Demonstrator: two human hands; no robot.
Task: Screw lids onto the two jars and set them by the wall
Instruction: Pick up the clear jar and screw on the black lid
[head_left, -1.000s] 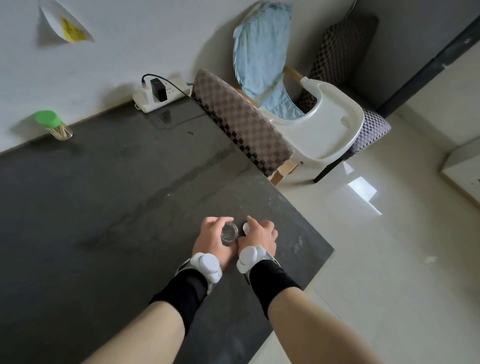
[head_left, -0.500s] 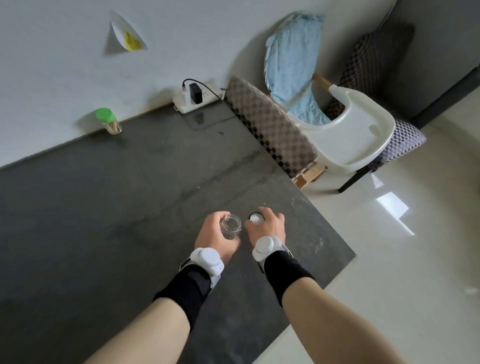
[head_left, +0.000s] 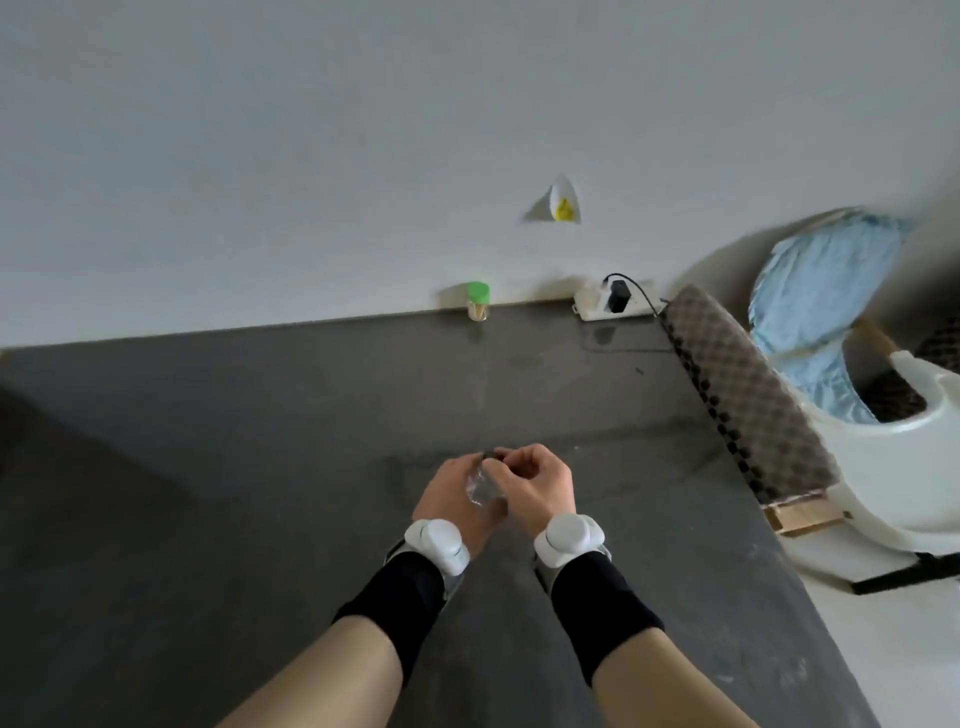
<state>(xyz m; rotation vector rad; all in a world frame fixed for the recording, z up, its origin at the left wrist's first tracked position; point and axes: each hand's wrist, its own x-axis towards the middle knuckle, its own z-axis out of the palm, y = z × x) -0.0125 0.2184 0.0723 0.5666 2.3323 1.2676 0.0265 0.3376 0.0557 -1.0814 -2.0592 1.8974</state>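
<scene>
My left hand (head_left: 449, 491) is wrapped around a small clear glass jar (head_left: 480, 491), held above the dark table (head_left: 260, 467). My right hand (head_left: 537, 480) is closed over the jar's mouth with a lid (head_left: 489, 455) pinched in its fingers; only a dark sliver of the lid shows. Both hands touch each other over the jar. A second jar with a green lid (head_left: 478, 301) stands upright at the far edge of the table, against the white wall.
A white power strip with a black plug (head_left: 613, 300) lies by the wall to the right of the green-lidded jar. A checkered cushion (head_left: 748, 395) and a white high chair (head_left: 893, 457) stand along the table's right edge.
The view has swung left and up toward the wall. My right hand has brought the lid from beside the jar onto its mouth, and the jar is now tipped in my left hand.
</scene>
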